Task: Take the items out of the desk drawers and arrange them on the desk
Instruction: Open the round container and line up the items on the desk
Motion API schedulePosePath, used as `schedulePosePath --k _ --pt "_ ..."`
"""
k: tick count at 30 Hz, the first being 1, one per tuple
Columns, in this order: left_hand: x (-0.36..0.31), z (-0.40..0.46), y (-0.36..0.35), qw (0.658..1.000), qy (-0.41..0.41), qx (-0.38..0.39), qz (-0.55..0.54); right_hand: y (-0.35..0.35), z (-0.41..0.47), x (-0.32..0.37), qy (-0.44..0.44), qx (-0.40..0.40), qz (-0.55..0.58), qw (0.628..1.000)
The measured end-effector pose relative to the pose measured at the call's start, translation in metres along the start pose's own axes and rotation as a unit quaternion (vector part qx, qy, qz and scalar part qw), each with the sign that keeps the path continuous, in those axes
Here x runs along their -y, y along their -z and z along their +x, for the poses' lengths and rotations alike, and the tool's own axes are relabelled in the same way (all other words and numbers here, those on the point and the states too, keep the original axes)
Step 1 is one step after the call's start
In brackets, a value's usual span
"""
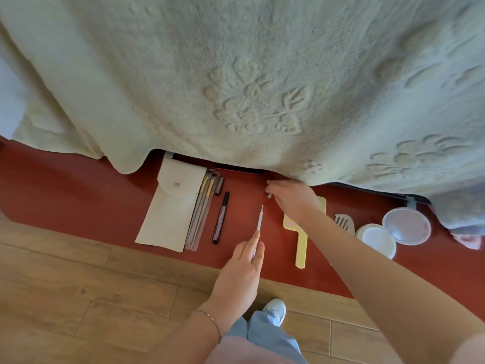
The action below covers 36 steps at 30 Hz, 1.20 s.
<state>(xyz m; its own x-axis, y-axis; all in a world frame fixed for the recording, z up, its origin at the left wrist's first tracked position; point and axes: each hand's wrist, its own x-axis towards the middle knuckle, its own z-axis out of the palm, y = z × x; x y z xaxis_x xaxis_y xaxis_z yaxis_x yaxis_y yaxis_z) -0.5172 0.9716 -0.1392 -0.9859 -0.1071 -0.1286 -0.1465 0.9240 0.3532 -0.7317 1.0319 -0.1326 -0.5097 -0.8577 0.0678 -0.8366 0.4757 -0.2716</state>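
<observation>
My left hand (242, 266) pinches a thin silver tool (259, 219) whose tip points away from me over the red desk top (78, 195). My right hand (292, 199) is shut on a small silver-tipped item (269, 194) near the edge of the cream blanket. On the desk lie a cream snap pouch (170, 206), a clear sleeve of brushes (200, 216), a dark pen (221, 218), a yellow hand mirror (301, 240) partly under my right wrist, a grey comb (344, 223) and two round lids or tins (378, 239) (406, 225).
A cream embossed blanket (249, 74) covers the far part of the desk and overhangs it. A dark flat object (238, 171) peeks out under its edge. Wooden floor (78, 285) lies below the desk's front edge, with my shoe (275, 310) and trouser leg.
</observation>
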Motion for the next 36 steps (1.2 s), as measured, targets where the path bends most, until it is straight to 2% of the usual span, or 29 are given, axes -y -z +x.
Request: schedulePosePath --k 10,14,19,24,27,30,36 --pt "-0.008 0.008 -0.006 1.0 -0.026 -0.012 0.004 -0.001 -0.012 -0.003 0.004 -0.025 0.027 0.999" --pt "-0.007 0.005 0.003 0.998 -0.022 -0.053 0.003 0.002 -0.014 0.002 0.011 -0.058 0.028 0.998" --pt "0.022 0.01 0.026 0.99 0.076 -0.111 0.05 0.006 -0.017 0.015 -0.001 -0.128 0.063 0.99" --pt "0.047 0.016 0.027 0.984 0.12 -0.102 0.086 0.006 -0.008 0.027 -0.024 -0.136 0.109 0.984" --pt "0.051 0.019 0.025 0.986 0.118 -0.087 0.075 0.004 0.01 0.04 -0.011 -0.108 0.112 0.988" --pt "0.05 0.019 0.024 0.99 0.105 -0.087 0.04 0.003 0.029 0.052 0.009 -0.019 0.091 0.996" --pt "0.038 0.008 0.015 0.993 0.073 -0.094 0.007 -0.007 0.06 0.064 0.126 0.066 -0.006 0.99"
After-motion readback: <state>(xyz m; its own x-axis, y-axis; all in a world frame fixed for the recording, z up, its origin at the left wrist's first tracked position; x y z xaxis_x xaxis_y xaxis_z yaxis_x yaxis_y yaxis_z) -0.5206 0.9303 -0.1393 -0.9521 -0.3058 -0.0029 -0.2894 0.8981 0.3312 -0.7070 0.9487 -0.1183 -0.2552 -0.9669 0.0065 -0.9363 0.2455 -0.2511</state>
